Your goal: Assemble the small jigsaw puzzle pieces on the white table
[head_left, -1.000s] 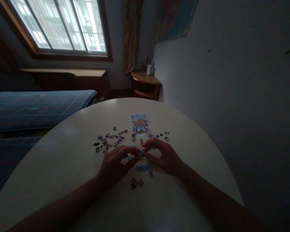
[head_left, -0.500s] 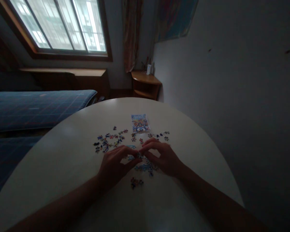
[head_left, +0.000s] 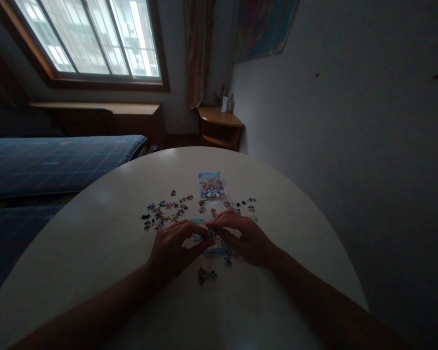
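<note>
Between my two hands, over the middle of the table, are small joined puzzle pieces (head_left: 211, 234). My left hand (head_left: 177, 243) pinches them from the left with thumb and fingertips. From the right, my right hand (head_left: 243, 236) closes thumb and fingers on the same pieces; its fingers partly cover them. Just below the fingertips lies a light-blue assembled puzzle section (head_left: 218, 252), partly hidden by my right hand. A small cluster of dark and orange puzzle pieces (head_left: 205, 275) lies nearer to me.
Loose puzzle pieces (head_left: 166, 210) spread to the left, with more puzzle pieces (head_left: 237, 205) at the right. A colourful printed picture sheet (head_left: 212, 185) lies beyond them on the round white table (head_left: 277, 194). A blue plaid mattress (head_left: 58, 163) is at the left, a wall (head_left: 350, 146) at the right.
My right fingers have shifted slightly left over the pieces, showing a yellowish piece behind the hand. My left hand has stayed nearly still.
</note>
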